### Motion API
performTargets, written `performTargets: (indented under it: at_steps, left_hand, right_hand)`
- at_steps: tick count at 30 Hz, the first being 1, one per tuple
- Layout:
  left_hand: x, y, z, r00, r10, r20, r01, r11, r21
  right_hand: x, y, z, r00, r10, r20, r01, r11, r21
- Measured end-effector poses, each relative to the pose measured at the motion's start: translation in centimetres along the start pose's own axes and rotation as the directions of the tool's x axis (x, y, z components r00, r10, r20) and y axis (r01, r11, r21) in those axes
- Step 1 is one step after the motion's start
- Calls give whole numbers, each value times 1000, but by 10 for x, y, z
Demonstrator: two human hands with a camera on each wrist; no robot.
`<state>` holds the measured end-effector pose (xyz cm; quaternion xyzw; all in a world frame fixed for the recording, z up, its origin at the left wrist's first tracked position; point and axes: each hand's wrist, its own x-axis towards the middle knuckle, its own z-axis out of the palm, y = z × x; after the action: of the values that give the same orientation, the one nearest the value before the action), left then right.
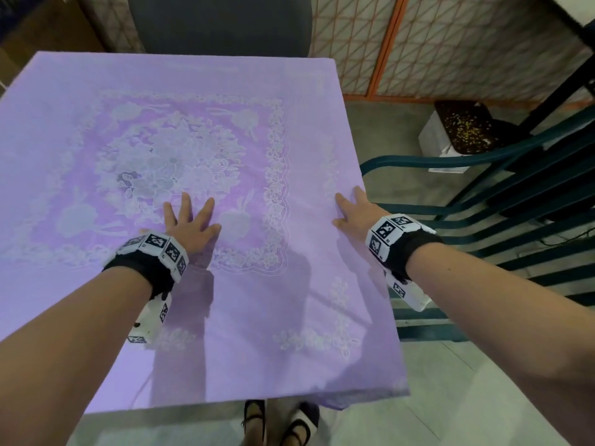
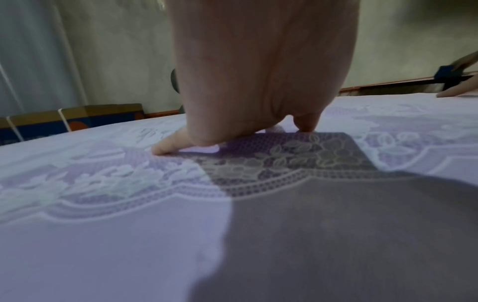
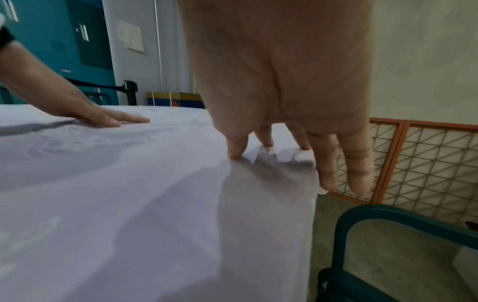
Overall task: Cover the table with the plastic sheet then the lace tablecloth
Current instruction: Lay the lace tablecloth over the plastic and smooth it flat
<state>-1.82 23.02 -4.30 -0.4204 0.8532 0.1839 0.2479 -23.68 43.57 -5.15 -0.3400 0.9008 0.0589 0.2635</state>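
from up by my head, i see the lace tablecloth [image 1: 193, 149] spread flat over the whole table, light purple with white flowers in the middle. my left hand [image 1: 190, 225] lies flat on it near the flower square, fingers straight and spread, holding nothing. my right hand [image 1: 354, 210] lies flat at the right edge of the table, fingers straight too, some of them over the edge. a green chair [image 1: 483, 201] stands just beside that edge, and a dark chair [image 1: 219, 24] stands at the far side. my feet in black shoes [image 1: 280, 426] show under the near edge. i cannot tell the plastic sheet apart from the cloth. from my left wrist, my left hand [image 2: 258, 71] comes down onto the lace tablecloth [image 2: 129, 179], and one fingertip [image 2: 161, 150] presses the netted part by the white flowers. far to the right my other hand touches the cloth. from my right wrist, my right hand [image 3: 284, 81] is flat and loose, one fingertip [image 3: 235, 152] pressing the lace tablecloth [image 3: 129, 183] where it bends over the table edge, with small wrinkles there. two fingers hang past the edge. my left hand [image 3: 103, 114] lies flat farther off. the green chair [image 3: 388, 220] is down to the right, and a lattice screen [image 3: 426, 163] stands behind.
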Motion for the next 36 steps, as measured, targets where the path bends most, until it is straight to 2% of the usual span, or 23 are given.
performTargets:
  at_steps: [4, 8, 11, 14, 18, 21, 23, 25, 27, 30, 32, 33, 34, 36]
  left_hand:
    - [-31, 8, 0, 1000, 24, 5, -25, 999, 47]
    - [-54, 38, 16, 977, 211, 16, -211, 974, 76]
    - [-73, 68, 37, 926, 358, 123, -369, 925, 90]
    - [-99, 92, 61, 852, 466, 239, -504, 853, 133]
    - [-125, 106, 93, 750, 575, 326, -647, 739, 186]
    - [-138, 122, 109, 681, 647, 344, -730, 638, 244]
    - [-142, 135, 116, 641, 680, 355, -767, 580, 273]
    - [-144, 149, 122, 624, 686, 374, -782, 545, 304]
    - [-144, 159, 129, 625, 678, 387, -780, 525, 341]
    - [-143, 163, 139, 627, 683, 375, -773, 483, 411]
    - [-139, 163, 143, 623, 692, 365, -773, 470, 426]
    - [-138, 163, 143, 622, 692, 365, -773, 471, 425]
    - [-139, 163, 143, 623, 691, 367, -773, 471, 425]
    - [-140, 163, 141, 621, 688, 376, -777, 477, 411]
  right_hand:
    - [-21, 4, 14, 998, -55, 22, 55, 998, 14]
    - [-54, 12, 28, 999, -51, 13, 49, 988, 143]
    - [-94, 19, 42, 1000, -5, -28, 13, 963, 269]
    - [-140, 26, 60, 994, 103, -21, -89, 926, 367]
    - [-195, 30, 96, 968, 250, -8, -209, 827, 523]
    - [-222, 28, 132, 939, 344, -26, -234, 689, 686]
    - [-232, 29, 161, 895, 442, -53, -243, 585, 774]
    - [-234, 32, 195, 818, 570, -74, -236, 450, 861]
    - [-230, 35, 230, 721, 693, -29, -237, 285, 929]
    - [-212, 30, 277, 554, 813, 176, -286, -13, 958]
    - [-188, 25, 313, 469, 813, 345, -327, -203, 923]
    - [-177, 24, 330, 466, 789, 400, -351, -250, 902]
    - [-168, 21, 345, 487, 757, 435, -369, -273, 888]
    - [-163, 7, 354, 571, 662, 486, -383, -308, 871]
